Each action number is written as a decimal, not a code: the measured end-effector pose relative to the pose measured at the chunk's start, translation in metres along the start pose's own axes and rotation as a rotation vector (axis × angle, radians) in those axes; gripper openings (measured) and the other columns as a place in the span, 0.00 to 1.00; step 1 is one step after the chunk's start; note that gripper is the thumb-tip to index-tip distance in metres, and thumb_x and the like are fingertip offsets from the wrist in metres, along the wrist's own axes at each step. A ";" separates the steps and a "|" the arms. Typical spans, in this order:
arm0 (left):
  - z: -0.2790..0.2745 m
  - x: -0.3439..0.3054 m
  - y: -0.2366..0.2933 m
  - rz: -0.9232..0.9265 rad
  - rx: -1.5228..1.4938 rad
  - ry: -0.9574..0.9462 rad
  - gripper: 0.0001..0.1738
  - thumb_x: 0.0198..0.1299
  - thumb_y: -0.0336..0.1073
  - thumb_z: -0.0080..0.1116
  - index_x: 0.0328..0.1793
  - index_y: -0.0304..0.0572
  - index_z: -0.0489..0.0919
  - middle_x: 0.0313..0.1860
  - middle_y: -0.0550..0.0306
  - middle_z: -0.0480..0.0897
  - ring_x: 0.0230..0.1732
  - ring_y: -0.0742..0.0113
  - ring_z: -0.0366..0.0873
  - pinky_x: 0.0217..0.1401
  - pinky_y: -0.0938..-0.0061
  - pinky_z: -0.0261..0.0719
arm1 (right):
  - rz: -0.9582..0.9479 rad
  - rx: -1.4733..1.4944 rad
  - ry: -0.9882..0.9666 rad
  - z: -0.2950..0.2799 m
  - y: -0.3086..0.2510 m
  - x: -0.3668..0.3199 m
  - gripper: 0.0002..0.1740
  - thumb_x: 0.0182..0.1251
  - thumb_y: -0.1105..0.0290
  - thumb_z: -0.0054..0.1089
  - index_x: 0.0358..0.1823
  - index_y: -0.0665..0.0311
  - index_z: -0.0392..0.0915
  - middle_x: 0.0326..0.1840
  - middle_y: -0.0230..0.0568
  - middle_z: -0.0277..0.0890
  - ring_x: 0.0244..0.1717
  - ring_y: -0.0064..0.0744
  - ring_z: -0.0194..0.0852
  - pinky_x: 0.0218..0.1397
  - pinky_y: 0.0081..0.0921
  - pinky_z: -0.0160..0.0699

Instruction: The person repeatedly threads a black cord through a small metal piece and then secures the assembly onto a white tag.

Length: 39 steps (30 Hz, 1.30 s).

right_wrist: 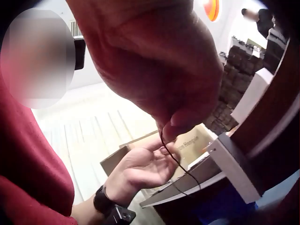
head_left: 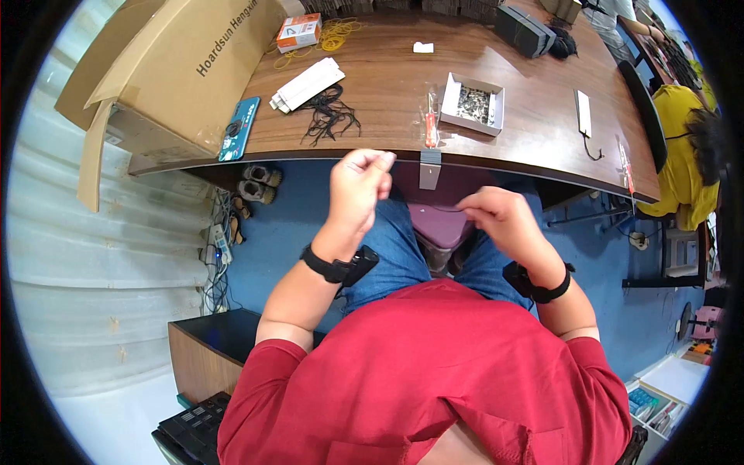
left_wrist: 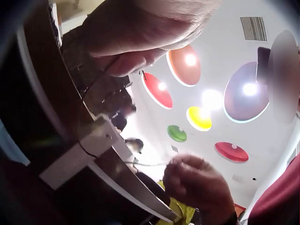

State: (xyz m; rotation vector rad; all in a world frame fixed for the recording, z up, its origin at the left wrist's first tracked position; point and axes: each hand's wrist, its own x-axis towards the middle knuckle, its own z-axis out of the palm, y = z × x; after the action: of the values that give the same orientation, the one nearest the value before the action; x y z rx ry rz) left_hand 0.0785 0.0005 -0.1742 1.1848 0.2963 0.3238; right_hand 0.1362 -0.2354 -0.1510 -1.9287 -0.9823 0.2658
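Both left fingers and right fingers pinched closed on cord, clear only in wrist views.

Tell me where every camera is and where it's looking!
Head: worn there, looking forward and down at the table; left hand, right hand, red shirt show.
Left wrist: worn there, facing ceiling lights; hands and shirt show.
Right wrist: worn there, facing the cardboard box; hands and shirt show.
Wrist views share the dark cord.

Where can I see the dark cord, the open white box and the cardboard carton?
Dark cord (right_wrist: 178, 164): right wrist view, hanging stretch.
White box (head_left: 470, 124): head view, near wall.
Cardboard carton (head_left: 190, 89): head view, printed side.
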 end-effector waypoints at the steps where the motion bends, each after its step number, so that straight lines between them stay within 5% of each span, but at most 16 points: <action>1: 0.006 -0.002 -0.006 -0.034 0.023 -0.030 0.04 0.61 0.30 0.58 0.37 0.36 0.77 0.24 0.56 0.80 0.24 0.72 0.77 0.27 0.80 0.76 | -0.086 -0.021 -0.062 0.001 -0.009 0.006 0.10 0.53 0.80 0.58 0.39 0.66 0.79 0.30 0.45 0.75 0.34 0.44 0.76 0.37 0.31 0.75; 2: 0.017 -0.006 -0.013 -0.036 -0.061 -0.049 0.03 0.62 0.29 0.56 0.38 0.36 0.77 0.31 0.52 0.82 0.32 0.67 0.82 0.37 0.75 0.82 | -0.170 -0.042 -0.124 0.003 -0.019 0.012 0.12 0.51 0.81 0.58 0.39 0.65 0.78 0.32 0.46 0.75 0.37 0.48 0.75 0.39 0.32 0.75; 4: 0.031 -0.010 -0.021 -0.097 -0.190 -0.106 0.03 0.63 0.28 0.54 0.39 0.35 0.76 0.35 0.51 0.81 0.36 0.64 0.83 0.42 0.73 0.82 | -0.253 -0.002 -0.146 0.009 -0.029 0.022 0.14 0.49 0.80 0.58 0.41 0.65 0.77 0.36 0.47 0.76 0.41 0.48 0.75 0.40 0.34 0.76; 5: 0.036 -0.013 -0.022 -0.130 -0.252 -0.148 0.03 0.64 0.28 0.52 0.40 0.36 0.75 0.36 0.50 0.81 0.35 0.64 0.82 0.39 0.72 0.83 | -0.355 -0.084 -0.103 0.009 -0.032 0.030 0.16 0.53 0.79 0.57 0.45 0.63 0.74 0.34 0.48 0.77 0.39 0.49 0.77 0.37 0.36 0.76; 8: 0.040 -0.014 -0.021 -0.229 -0.289 -0.189 0.04 0.64 0.29 0.52 0.40 0.36 0.75 0.37 0.51 0.81 0.35 0.64 0.82 0.36 0.70 0.83 | -0.009 -0.121 0.068 0.015 -0.032 0.034 0.19 0.56 0.77 0.57 0.51 0.60 0.70 0.30 0.47 0.78 0.34 0.50 0.78 0.34 0.38 0.76; 12: 0.047 -0.019 -0.016 -0.170 -0.082 -0.181 0.05 0.64 0.30 0.53 0.41 0.37 0.76 0.33 0.54 0.82 0.28 0.67 0.81 0.25 0.79 0.78 | 0.031 -0.070 0.189 0.013 -0.026 0.036 0.22 0.57 0.75 0.59 0.54 0.59 0.67 0.27 0.45 0.78 0.29 0.48 0.78 0.30 0.36 0.75; 13: 0.047 -0.020 -0.020 -0.077 -0.017 -0.185 0.04 0.63 0.31 0.55 0.39 0.37 0.77 0.29 0.60 0.79 0.21 0.77 0.74 0.17 0.87 0.66 | 0.012 -0.102 0.212 0.012 -0.023 0.037 0.21 0.56 0.74 0.60 0.53 0.60 0.69 0.25 0.44 0.77 0.28 0.47 0.78 0.30 0.35 0.75; 19: 0.048 -0.019 -0.023 -0.052 0.008 -0.154 0.03 0.62 0.30 0.58 0.37 0.38 0.79 0.23 0.70 0.71 0.17 0.87 0.55 0.16 0.88 0.50 | 0.017 -0.153 0.218 0.011 -0.016 0.037 0.08 0.57 0.74 0.60 0.39 0.64 0.77 0.22 0.44 0.76 0.24 0.41 0.78 0.28 0.30 0.76; 25: 0.046 -0.017 -0.025 0.010 0.152 -0.155 0.03 0.61 0.29 0.59 0.37 0.37 0.79 0.22 0.71 0.71 0.17 0.87 0.56 0.16 0.88 0.51 | 0.155 0.084 0.181 0.006 -0.019 0.037 0.09 0.59 0.77 0.55 0.41 0.64 0.78 0.23 0.41 0.77 0.22 0.30 0.77 0.27 0.25 0.76; 28: 0.046 -0.018 -0.019 0.014 0.107 -0.117 0.03 0.60 0.29 0.59 0.38 0.37 0.78 0.21 0.71 0.71 0.17 0.87 0.56 0.16 0.88 0.52 | 0.060 0.007 0.343 -0.002 -0.011 0.037 0.11 0.60 0.78 0.52 0.43 0.64 0.78 0.25 0.40 0.77 0.22 0.26 0.76 0.28 0.23 0.75; 29: 0.045 -0.018 -0.019 0.012 0.113 -0.117 0.03 0.60 0.29 0.59 0.38 0.37 0.78 0.21 0.71 0.71 0.17 0.87 0.57 0.16 0.88 0.52 | 0.117 -0.011 0.337 -0.007 -0.013 0.035 0.12 0.58 0.78 0.56 0.44 0.65 0.78 0.31 0.42 0.78 0.28 0.33 0.78 0.32 0.25 0.76; 32: 0.044 -0.017 -0.017 0.034 0.150 -0.122 0.04 0.60 0.29 0.60 0.38 0.38 0.77 0.21 0.71 0.70 0.17 0.88 0.57 0.17 0.88 0.53 | -0.232 -0.252 0.333 -0.014 -0.017 0.037 0.14 0.54 0.76 0.62 0.44 0.65 0.78 0.36 0.44 0.77 0.34 0.41 0.77 0.38 0.28 0.76; 33: 0.044 -0.017 -0.018 0.062 0.174 -0.126 0.04 0.60 0.29 0.60 0.38 0.38 0.77 0.22 0.71 0.70 0.18 0.88 0.58 0.17 0.88 0.53 | -0.155 -0.182 0.265 -0.013 -0.024 0.034 0.17 0.50 0.74 0.66 0.45 0.65 0.78 0.38 0.46 0.76 0.38 0.48 0.75 0.41 0.32 0.75; 39: 0.041 -0.016 -0.021 0.320 0.433 -0.140 0.04 0.59 0.29 0.60 0.35 0.35 0.80 0.26 0.70 0.70 0.24 0.85 0.60 0.25 0.87 0.59 | -0.134 -0.211 0.157 -0.009 -0.022 0.036 0.12 0.50 0.72 0.66 0.37 0.66 0.79 0.32 0.47 0.76 0.34 0.48 0.75 0.37 0.34 0.74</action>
State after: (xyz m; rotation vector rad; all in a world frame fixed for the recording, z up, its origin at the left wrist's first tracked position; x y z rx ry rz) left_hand 0.0816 -0.0476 -0.1786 1.6798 0.0506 0.4677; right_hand 0.1530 -0.2088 -0.1209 -2.0272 -1.0635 -0.0687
